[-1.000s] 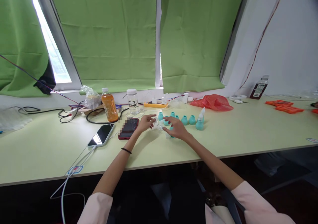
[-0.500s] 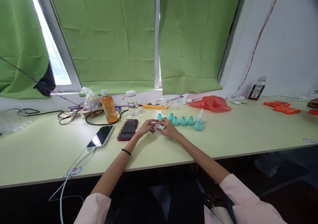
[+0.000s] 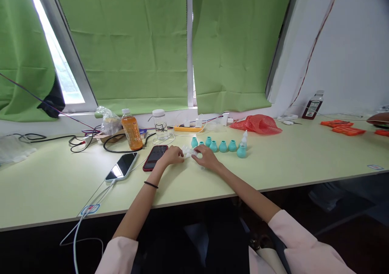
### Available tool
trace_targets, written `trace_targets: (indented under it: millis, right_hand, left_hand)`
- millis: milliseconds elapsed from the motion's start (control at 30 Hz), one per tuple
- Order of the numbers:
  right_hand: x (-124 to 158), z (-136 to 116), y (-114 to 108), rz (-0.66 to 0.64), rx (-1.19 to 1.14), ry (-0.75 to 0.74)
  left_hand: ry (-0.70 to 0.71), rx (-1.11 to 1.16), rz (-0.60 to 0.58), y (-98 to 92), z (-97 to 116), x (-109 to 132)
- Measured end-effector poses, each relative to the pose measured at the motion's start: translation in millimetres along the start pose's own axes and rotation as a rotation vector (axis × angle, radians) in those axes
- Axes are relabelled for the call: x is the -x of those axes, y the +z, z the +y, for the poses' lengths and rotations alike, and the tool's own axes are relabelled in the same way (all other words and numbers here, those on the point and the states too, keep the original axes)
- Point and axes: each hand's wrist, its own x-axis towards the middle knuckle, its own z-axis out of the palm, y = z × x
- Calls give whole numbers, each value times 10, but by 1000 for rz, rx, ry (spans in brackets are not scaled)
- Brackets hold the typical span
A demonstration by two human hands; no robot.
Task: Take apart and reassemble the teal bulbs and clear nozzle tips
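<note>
My right hand [image 3: 208,158] is closed in a pinch on a small clear plastic piece [image 3: 194,152] just above the table. To its left, my left hand [image 3: 172,156] has its fingers curled down beside the red-cased phone [image 3: 155,156]; what they hold, if anything, is hidden. Small translucent pieces [image 3: 186,149] lie between the two hands. Beyond my right hand stand several teal rubber bulbs [image 3: 223,146], some partly covered by my fingers. The rightmost bulb [image 3: 241,151] has a translucent nozzle piece [image 3: 244,136] standing just behind or on it; I cannot tell which.
A charging phone [image 3: 122,166] with white cables lies at left. Behind it stand an orange drink bottle [image 3: 132,131] and a clear jar [image 3: 160,126]. A power strip [image 3: 185,128], a red plastic bag [image 3: 257,124] and orange items [image 3: 343,127] lie farther back.
My hands have moved apart: the left hand has shifted left from the clear pieces toward the red-cased phone. The right hand stays almost in place. The view has shifted slightly.
</note>
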Motion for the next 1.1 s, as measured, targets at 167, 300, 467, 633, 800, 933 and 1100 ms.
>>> trace_targets:
  millis: [167,300,467,633,800,933,1100]
  right_hand:
    - [18,-26,3,-35,37,-16]
    - [29,-51,-18,-77,59,-42]
    - [34,-72,-49,-143,75,-71]
    - [40,-62,-49,-181,84,-69]
    - [37,-55,-39,-168,85,-49]
    - [28,-50,-36,-155,79,-38]
    - [22,-36,-22,-137,72,-32]
  left_hand:
    - [23,-133,-81,76,-25,-11]
    - [24,-180,-155,111,-44,-18]
    - [8,-174,-147,131,-42,-16]
    - [44,-62,-67,101,41,-31]
    - [107,106,4,67,113,-47]
    - [106,194,34,83,100,-52]
    - [99,255,59,81,86,-52]
